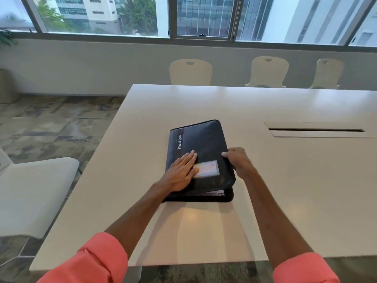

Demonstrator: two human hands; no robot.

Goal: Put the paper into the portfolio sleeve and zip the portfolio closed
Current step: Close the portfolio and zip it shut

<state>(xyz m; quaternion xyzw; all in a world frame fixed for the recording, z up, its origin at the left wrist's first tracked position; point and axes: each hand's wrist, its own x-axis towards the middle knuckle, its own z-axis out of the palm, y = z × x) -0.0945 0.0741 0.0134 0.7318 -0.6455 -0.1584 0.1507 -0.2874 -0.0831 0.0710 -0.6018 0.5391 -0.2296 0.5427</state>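
Observation:
A dark zip portfolio (pixel 204 139) lies folded on the white table (pixel 285 180), its cover bearing a "Portfolio" strip and a clear card window (pixel 208 168). The near edge gapes a little, and a sliver of paper (pixel 212 193) shows inside the gap. My left hand (pixel 180 172) lies flat on the cover with straight fingers, pressing it down. My right hand (pixel 238 162) curls round the cover's right edge near the zip; whether it pinches the zip pull is hidden.
A long cable slot (pixel 316 130) is cut into the table to the right. Three pale chairs (pixel 190 71) stand along the far side under the windows, and another pale chair (pixel 30 193) is at my left. The table's near edge is close to me.

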